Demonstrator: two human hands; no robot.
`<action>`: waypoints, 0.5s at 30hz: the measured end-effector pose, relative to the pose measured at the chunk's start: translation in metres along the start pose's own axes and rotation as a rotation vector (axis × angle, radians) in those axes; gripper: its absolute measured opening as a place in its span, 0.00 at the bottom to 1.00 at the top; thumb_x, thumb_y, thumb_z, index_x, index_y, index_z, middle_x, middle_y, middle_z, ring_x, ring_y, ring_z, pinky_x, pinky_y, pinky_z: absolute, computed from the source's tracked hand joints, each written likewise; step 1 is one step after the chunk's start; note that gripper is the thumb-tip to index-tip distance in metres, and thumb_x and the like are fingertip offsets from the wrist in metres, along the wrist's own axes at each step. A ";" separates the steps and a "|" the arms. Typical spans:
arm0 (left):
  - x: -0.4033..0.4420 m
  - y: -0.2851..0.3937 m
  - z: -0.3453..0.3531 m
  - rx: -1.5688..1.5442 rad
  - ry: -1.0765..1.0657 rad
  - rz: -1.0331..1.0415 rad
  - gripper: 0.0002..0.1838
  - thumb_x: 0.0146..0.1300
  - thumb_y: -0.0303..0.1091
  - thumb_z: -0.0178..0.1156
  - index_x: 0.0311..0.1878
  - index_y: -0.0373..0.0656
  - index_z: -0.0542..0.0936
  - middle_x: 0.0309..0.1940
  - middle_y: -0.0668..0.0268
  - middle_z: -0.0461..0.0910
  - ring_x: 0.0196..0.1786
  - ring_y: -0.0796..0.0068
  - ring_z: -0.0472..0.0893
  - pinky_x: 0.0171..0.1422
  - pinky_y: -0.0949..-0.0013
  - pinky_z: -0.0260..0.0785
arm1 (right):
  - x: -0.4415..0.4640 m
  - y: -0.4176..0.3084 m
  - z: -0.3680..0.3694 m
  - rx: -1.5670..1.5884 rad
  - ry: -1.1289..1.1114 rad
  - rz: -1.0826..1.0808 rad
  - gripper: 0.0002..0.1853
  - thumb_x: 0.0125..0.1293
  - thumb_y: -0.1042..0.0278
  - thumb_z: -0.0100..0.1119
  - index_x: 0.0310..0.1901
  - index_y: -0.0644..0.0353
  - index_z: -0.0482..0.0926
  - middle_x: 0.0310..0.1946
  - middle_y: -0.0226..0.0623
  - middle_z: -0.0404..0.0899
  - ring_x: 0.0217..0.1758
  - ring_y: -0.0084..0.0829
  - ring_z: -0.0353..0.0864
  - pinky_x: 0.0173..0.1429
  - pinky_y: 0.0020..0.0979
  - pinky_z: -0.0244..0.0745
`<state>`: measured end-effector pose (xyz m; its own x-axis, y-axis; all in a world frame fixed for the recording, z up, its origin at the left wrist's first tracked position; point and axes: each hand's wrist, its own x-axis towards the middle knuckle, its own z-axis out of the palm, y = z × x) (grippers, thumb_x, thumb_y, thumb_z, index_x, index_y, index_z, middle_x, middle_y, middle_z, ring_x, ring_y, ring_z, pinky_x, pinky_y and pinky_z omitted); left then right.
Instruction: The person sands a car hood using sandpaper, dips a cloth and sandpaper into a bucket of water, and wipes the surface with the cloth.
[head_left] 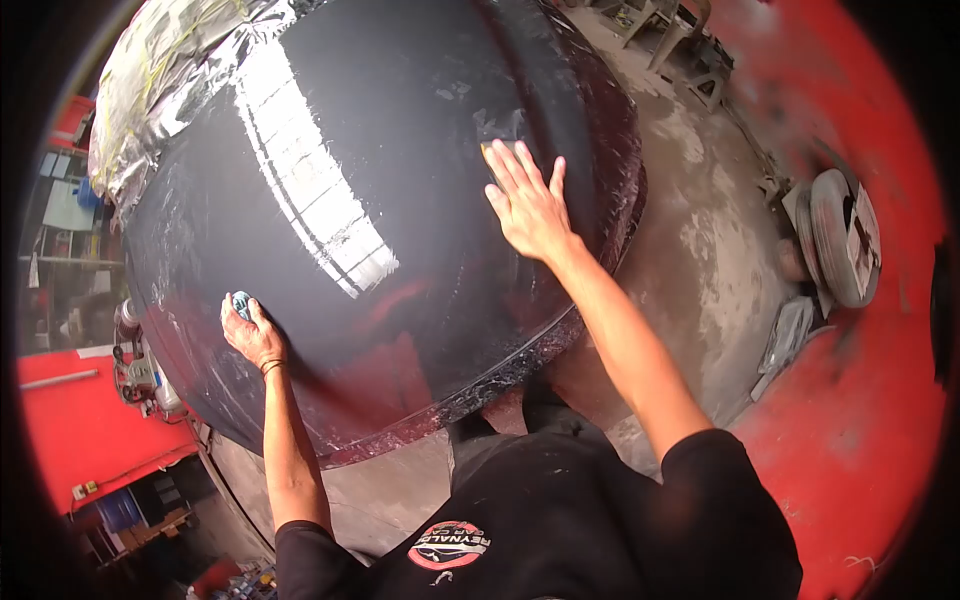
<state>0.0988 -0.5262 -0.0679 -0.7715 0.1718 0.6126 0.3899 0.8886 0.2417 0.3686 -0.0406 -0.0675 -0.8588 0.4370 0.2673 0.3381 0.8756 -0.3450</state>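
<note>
Hood [430,235], one, with two hands, left hand [255,338] and right hand [532,208], well apart on it.
Left hand is curled around one blue wad [241,304], mostly covered; right hand lies flat, fingers spread, over one pad [485,150], hard to make out.

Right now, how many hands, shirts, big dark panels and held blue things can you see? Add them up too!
Hands: 2 (left hand, right hand)
Shirts: 1
Dark panels: 1
Held blue things: 1
Total: 5

Black short-sleeved shirt [600,520], 1 red-edged logo [450,545].
</note>
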 end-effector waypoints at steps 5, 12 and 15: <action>0.002 0.000 0.003 0.024 0.000 -0.025 0.32 0.81 0.47 0.64 0.81 0.44 0.74 0.78 0.56 0.77 0.83 0.54 0.71 0.89 0.49 0.56 | -0.128 -0.010 -0.002 0.032 -0.120 -0.013 0.38 0.89 0.48 0.47 0.93 0.46 0.51 0.96 0.30 0.44 0.99 0.42 0.36 0.89 0.82 0.21; 0.004 0.002 -0.001 0.036 0.003 -0.005 0.31 0.82 0.46 0.63 0.82 0.44 0.73 0.79 0.56 0.76 0.84 0.54 0.71 0.89 0.48 0.55 | 0.065 0.028 -0.011 -0.066 -0.095 -0.021 0.34 0.92 0.47 0.38 0.92 0.48 0.54 0.95 0.30 0.48 0.98 0.41 0.41 0.91 0.80 0.31; 0.000 0.008 -0.001 0.028 0.002 -0.003 0.32 0.82 0.47 0.62 0.82 0.44 0.73 0.79 0.56 0.76 0.84 0.54 0.70 0.89 0.48 0.55 | 0.045 0.004 -0.001 -0.054 -0.022 0.018 0.34 0.92 0.47 0.38 0.92 0.45 0.55 0.95 0.30 0.47 0.98 0.44 0.41 0.91 0.79 0.30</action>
<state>0.1023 -0.5195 -0.0654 -0.7715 0.1679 0.6137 0.3730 0.9007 0.2225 0.3315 -0.0177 -0.0563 -0.8602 0.4491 0.2417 0.3737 0.8775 -0.3004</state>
